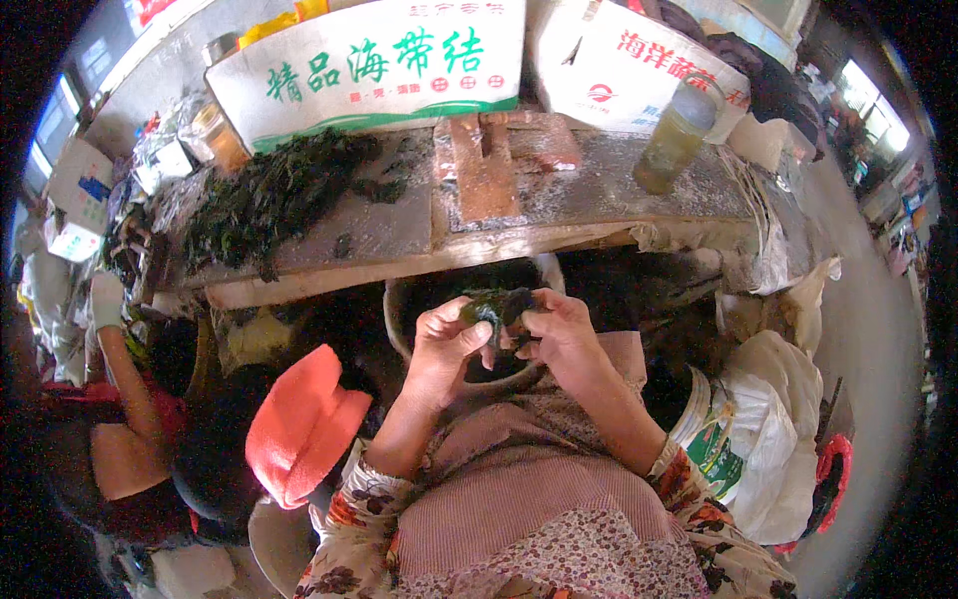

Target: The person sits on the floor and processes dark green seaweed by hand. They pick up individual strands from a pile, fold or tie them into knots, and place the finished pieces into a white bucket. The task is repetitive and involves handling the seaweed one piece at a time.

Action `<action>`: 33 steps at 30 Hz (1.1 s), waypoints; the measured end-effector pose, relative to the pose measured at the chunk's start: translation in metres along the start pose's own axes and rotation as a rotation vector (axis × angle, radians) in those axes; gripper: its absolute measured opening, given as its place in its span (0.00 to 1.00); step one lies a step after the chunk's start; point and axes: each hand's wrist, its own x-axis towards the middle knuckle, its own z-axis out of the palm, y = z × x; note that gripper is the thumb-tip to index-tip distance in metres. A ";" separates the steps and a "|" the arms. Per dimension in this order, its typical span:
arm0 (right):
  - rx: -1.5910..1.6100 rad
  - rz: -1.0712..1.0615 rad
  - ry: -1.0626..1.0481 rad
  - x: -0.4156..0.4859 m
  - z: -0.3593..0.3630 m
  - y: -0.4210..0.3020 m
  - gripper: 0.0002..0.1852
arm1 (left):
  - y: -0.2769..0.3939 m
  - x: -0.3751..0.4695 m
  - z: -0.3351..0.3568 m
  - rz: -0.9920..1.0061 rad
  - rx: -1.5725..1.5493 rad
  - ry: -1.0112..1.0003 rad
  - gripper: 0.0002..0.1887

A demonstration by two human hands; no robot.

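Note:
A small bunch of dark green seaweed (486, 305) is pinched between my two hands, in front of my apron. My left hand (447, 341) grips its left end with thumb and fingers. On the other end, my right hand (560, 328) holds it the same way; the fingertips are partly hidden by the strands. Below the hands, a round tub (395, 314) shows its pale rim under the table edge; its inside is too dark to make out. A heap of wet seaweed (288, 191) lies on the table (389, 232) beyond my left hand.
Cardboard boxes (367, 64) with printing line the table's back. A lidded jar (673, 138) stands at the right, near a wooden piece (483, 176). A coral cloth (307, 430) hangs by my left arm. A white sack (771, 442) sits at my right; a co-worker (131, 427) is at the left.

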 end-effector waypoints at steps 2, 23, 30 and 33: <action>-0.423 -0.242 -0.053 0.012 -0.009 0.014 0.11 | 0.003 -0.013 -0.007 0.052 0.179 0.107 0.10; -1.452 -0.768 0.025 -0.024 -0.010 0.003 0.11 | -0.013 -0.009 -0.005 -0.006 0.412 -0.132 0.15; -1.452 -0.881 0.018 -0.026 -0.008 -0.006 0.11 | -0.013 -0.011 0.000 -0.171 0.283 -0.205 0.14; -1.271 -0.772 -0.007 -0.020 -0.013 0.000 0.12 | -0.013 -0.013 -0.005 -0.352 0.120 -0.149 0.14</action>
